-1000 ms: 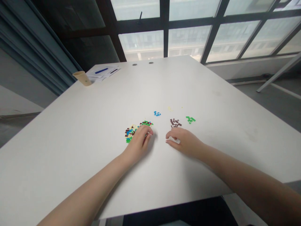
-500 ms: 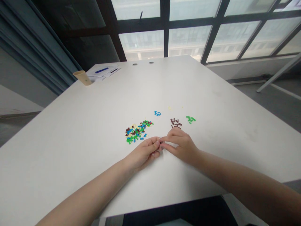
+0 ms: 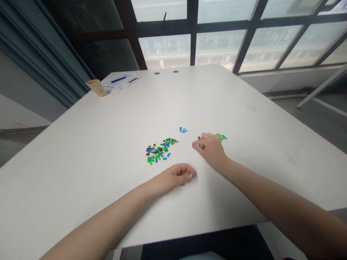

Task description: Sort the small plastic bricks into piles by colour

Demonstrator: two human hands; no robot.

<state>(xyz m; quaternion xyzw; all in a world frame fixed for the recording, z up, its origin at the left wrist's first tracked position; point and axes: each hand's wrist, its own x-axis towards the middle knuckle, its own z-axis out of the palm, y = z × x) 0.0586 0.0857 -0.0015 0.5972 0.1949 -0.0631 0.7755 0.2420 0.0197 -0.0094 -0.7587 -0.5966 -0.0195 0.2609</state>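
Note:
My left hand [image 3: 177, 175] rests on the white table [image 3: 151, 216], fingers curled and thumb tip against them; whatever lies inside is hidden. Farther forward, my right hand [image 3: 213, 148] reaches over the small pile of brown toy bricks [image 3: 201, 146], covering most of it. Its thumb and index fingertips are pinched together at the pile's left side, and anything between them is too small to make out. Left of both hands lies a mixed heap of tiny bricks [image 3: 158, 151] in green, blue, brown and yellow. Green bricks [image 3: 222, 137] show just beyond my right knuckles.
A little group of blue bricks [image 3: 183, 130] and a few pale yellow pieces [image 3: 197, 124] lie farther back. At the far left stand a tan paper cup [image 3: 97, 88] and papers [image 3: 127, 83] with a blue pen [image 3: 118, 79]. Windows [image 3: 165, 50] line the far side.
My hands were together at the fingertips and are now apart. The right one has moved forward over the brown bricks; the left has shifted slightly right and nearer to me.

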